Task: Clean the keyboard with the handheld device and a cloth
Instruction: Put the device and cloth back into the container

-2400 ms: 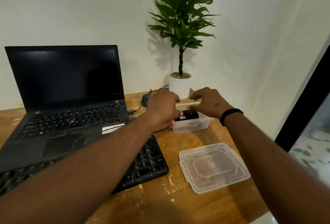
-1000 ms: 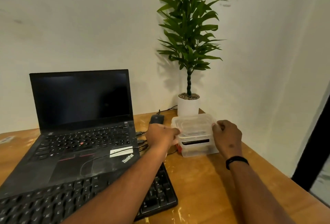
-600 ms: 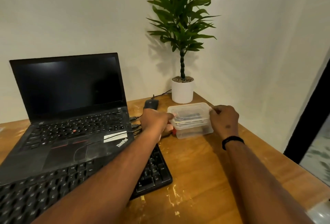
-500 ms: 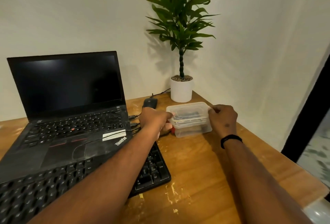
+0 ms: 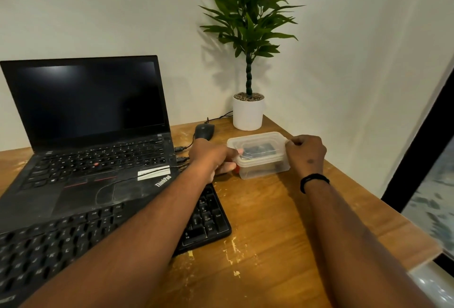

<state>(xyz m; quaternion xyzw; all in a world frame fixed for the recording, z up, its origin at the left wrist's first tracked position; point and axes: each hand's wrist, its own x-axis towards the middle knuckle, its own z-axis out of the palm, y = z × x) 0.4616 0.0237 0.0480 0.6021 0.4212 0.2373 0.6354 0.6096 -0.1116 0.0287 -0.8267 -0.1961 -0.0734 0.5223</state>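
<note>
Wooden bench (image 5: pixel 282 221) in a white-walled corner, laptop (image 5: pixel 93 140) open at the left, screen dark. Vs 2.4 s ago: lid (image 5: pixel 256 144) was lying loose on the bench near the front, now it sits on the box (image 5: pixel 264 160). Both hands were over the open box then; now they flank it. Nearly the same as 0.5 s ago.

Left hand (image 5: pixel 211 157) grips the box's left end, fingers curled onto the lid rim, thumb low against the side. Right hand (image 5: pixel 305 152) pinches the lid's right corner, fingers curled. Black wristband (image 5: pixel 314 181) on the right wrist.

Box sits near the back right of the bench, just in front of the plant pot (image 5: pixel 248 113), mouse (image 5: pixel 204 132) to its left. Keyboard (image 5: pixel 98 236) lies at the front left, its back edge under the laptop's front.

Room: bare bench in front of and right of the box. Right edge of the bench is near, with a drop beside a dark frame.

Hidden: keyboard cut off at the left and partly under the left forearm. Dark thing inside the box, blurred through the plastic, can't tell what. Small red bit at the box's left base, unclear. No cloth that I can make out.
</note>
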